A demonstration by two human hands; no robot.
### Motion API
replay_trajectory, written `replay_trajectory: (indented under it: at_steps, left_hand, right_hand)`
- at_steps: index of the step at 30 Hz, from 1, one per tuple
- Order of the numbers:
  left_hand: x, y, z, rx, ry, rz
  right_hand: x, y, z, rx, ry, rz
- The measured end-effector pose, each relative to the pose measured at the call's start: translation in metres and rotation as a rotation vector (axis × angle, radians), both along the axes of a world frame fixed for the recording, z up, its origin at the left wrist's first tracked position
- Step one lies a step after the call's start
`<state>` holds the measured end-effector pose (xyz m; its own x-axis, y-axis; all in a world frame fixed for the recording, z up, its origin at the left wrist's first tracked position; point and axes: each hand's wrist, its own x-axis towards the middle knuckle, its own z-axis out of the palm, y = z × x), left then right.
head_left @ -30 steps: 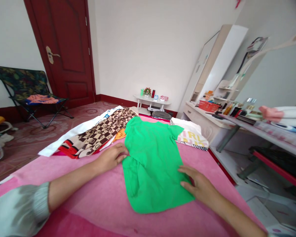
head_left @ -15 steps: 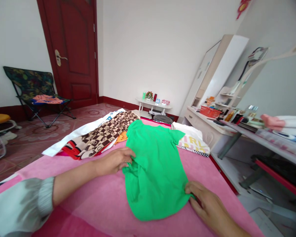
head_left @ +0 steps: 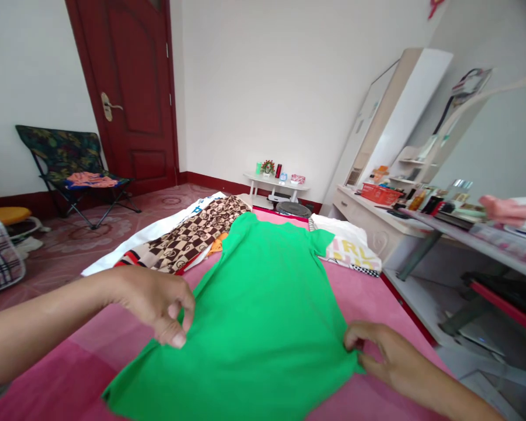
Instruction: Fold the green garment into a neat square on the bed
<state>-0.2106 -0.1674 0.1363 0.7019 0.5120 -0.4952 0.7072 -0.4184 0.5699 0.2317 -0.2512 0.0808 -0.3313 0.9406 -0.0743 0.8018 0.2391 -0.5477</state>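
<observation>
Right-hand grip (head_left: 394, 358) is pinched on the right edge of the green shirt (head_left: 267, 304), left-hand grip (head_left: 151, 297) half-curled opposite, its hold unclear, the garment, presumably light, limp and best taken by hem corners, being spread over the pink bed (head_left: 363, 293) at the frame's lower centre.

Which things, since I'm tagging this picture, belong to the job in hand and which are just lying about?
In the job:
green shirt, spread out
right hand, pinching its edge
left hand, at its opposite edge
pink bedspread, underneath

Seemingly just lying about:
brown checked garment
white lettered garment
folding chair
red basket
</observation>
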Motion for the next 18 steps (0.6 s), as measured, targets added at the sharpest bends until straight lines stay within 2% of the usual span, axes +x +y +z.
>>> replay_trajectory:
  at_steps: [2, 5, 8, 11, 15, 18]
  left_hand:
    - [0.001, 0.024, -0.013, 0.022, -0.038, 0.011]
    - [0.009, 0.077, -0.032, 0.318, -0.183, 0.18]
    - [0.026, 0.138, -0.049, 0.523, -0.242, 0.407]
    - [0.05, 0.191, -0.058, 0.714, -0.159, 0.527]
    - [0.082, 0.238, -0.069, 0.791, -0.076, 0.61]
    - [0.098, 0.261, -0.082, 0.792, -0.05, 0.644]
  right_hand:
    - [0.004, 0.013, 0.002, -0.008, 0.043, -0.039]
    - [0.013, 0.047, 0.004, 0.07, 0.107, -0.121]
    - [0.022, 0.094, 0.004, 0.168, 0.153, -0.202]
    - [0.024, 0.147, 0.003, 0.247, 0.131, -0.288]
    - [0.019, 0.219, 0.0, 0.307, 0.091, -0.407]
    - [0.014, 0.269, -0.013, 0.324, 0.069, -0.452]
